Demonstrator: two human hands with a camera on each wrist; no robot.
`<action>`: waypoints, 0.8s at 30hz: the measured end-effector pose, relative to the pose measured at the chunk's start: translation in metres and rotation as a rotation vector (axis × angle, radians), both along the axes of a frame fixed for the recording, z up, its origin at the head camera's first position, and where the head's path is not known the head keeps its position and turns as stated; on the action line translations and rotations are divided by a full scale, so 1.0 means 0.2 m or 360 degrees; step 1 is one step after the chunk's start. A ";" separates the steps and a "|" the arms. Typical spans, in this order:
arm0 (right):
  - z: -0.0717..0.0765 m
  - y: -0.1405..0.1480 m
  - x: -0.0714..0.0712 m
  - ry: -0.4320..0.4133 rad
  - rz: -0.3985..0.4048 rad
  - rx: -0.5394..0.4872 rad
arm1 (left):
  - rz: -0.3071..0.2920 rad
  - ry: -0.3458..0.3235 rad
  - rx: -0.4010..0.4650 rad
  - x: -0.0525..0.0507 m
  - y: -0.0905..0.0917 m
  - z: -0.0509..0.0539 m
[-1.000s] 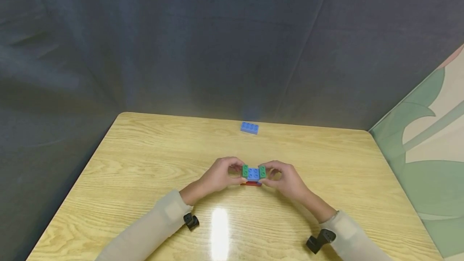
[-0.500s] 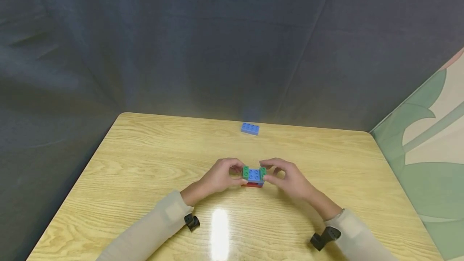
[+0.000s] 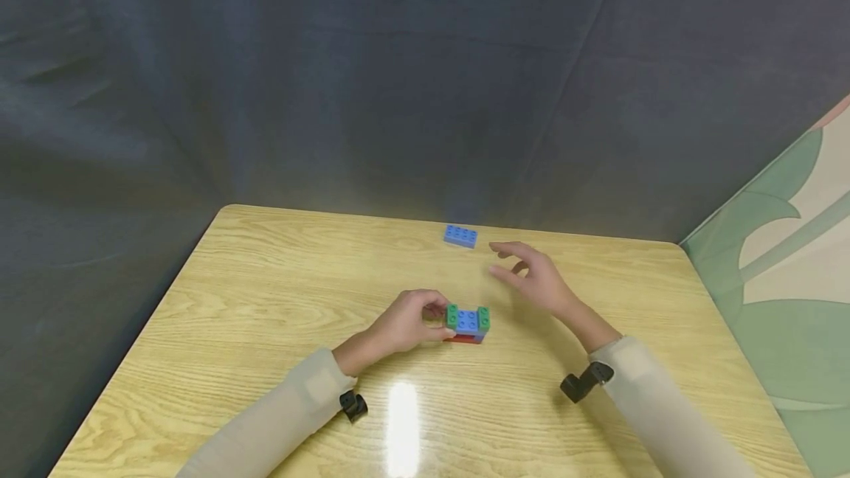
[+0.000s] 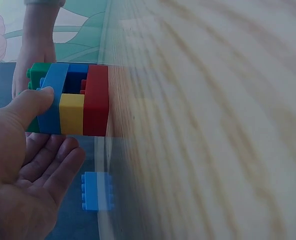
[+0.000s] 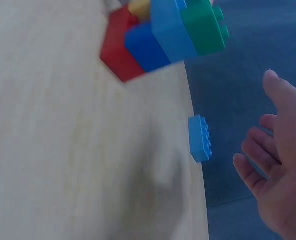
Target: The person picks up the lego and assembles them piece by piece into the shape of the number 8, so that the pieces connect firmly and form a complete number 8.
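Note:
A small stack of toy building bricks [image 3: 468, 321] stands on the table. In the left wrist view, its base is a red brick [image 4: 96, 107], with yellow [image 4: 71, 114] and dark blue bricks [image 4: 78, 71] above, then a light blue brick [image 4: 53, 110]. Two green bricks, one visible in the right wrist view [image 5: 203, 27], sit on top at either end. My left hand [image 3: 408, 323] holds the stack's left end, thumb on the near side. Holding nothing, my right hand [image 3: 534, 279] hovers beyond the stack, fingers apart, to the right of a loose blue brick [image 3: 461, 235].
The wooden table [image 3: 279, 279] has its back edge just behind the loose brick. A dark cloth [image 3: 398, 80] hangs behind and to the left. At right is a patterned panel [image 3: 790, 301].
My right hand has let go of the stack's right green brick and moved away toward the back of the table. My left hand has stayed on the stack.

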State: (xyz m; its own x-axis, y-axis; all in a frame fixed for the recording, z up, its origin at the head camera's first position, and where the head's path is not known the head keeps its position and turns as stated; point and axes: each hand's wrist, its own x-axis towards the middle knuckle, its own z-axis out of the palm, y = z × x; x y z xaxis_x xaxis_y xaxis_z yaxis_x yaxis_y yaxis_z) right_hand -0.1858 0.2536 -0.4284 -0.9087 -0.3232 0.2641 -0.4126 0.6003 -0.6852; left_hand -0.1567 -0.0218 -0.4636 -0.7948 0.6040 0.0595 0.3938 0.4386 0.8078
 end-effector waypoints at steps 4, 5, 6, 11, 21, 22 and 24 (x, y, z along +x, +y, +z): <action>0.01 -0.01 -0.10 -0.0006 -0.0018 0.0033 | 0.0008 0.0003 -0.0015 0.00 0.00 0.00; 0.01 -0.01 -0.12 -0.0020 -0.0027 0.0037 | 0.0004 0.0001 -0.0010 0.00 0.00 0.00; 0.01 -0.01 -0.15 -0.0034 -0.0038 0.0046 | -0.0003 -0.0005 0.0000 0.00 0.00 0.00; -0.01 -0.02 -0.25 -0.0130 -0.0094 0.0063 | -0.0028 -0.0051 0.0055 -0.01 0.00 0.00; -0.09 -0.06 -0.42 -0.0280 -0.0112 -0.0001 | -0.0015 -0.0045 0.0027 -0.01 0.00 0.00; -0.10 -0.06 -0.43 -0.0302 -0.0125 -0.0016 | -0.0018 -0.0046 0.0029 -0.01 0.00 0.00; -0.12 -0.06 -0.44 -0.0330 -0.0146 -0.0038 | -0.0022 -0.0045 0.0027 -0.01 0.00 0.00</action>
State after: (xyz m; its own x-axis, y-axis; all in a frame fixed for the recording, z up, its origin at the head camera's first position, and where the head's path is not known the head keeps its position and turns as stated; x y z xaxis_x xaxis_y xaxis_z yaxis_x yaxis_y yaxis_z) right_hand -0.2742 0.2415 -0.4526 -0.9697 -0.2325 0.0750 -0.2057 0.6113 -0.7642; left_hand -0.1590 -0.0209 -0.4634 -0.7881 0.6138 0.0473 0.3763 0.4195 0.8261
